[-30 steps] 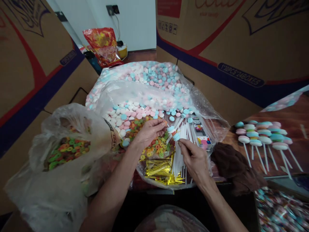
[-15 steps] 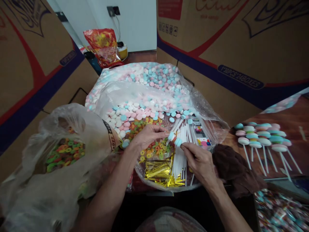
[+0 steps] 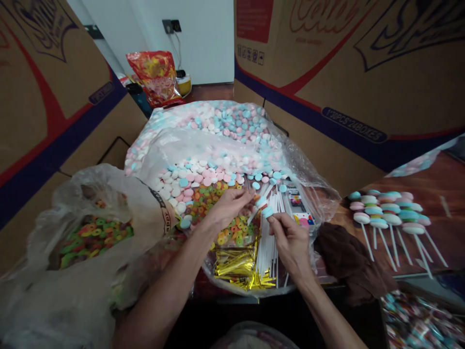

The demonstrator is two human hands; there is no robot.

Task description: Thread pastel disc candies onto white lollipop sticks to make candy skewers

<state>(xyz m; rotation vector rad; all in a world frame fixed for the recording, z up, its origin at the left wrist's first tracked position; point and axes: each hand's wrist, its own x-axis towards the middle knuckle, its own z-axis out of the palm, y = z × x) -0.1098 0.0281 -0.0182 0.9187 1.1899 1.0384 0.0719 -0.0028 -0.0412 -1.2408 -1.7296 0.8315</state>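
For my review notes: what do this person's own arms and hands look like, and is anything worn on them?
The left hand and right hand are both ungloved. The left forearm and right forearm are bare where visible, with no sleeve, watch or bracelet showing. Fingers are too small to rule out rings.

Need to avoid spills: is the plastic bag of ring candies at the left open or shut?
Open: the mouth of the plastic bag gapes, and ring candies show uncovered inside.
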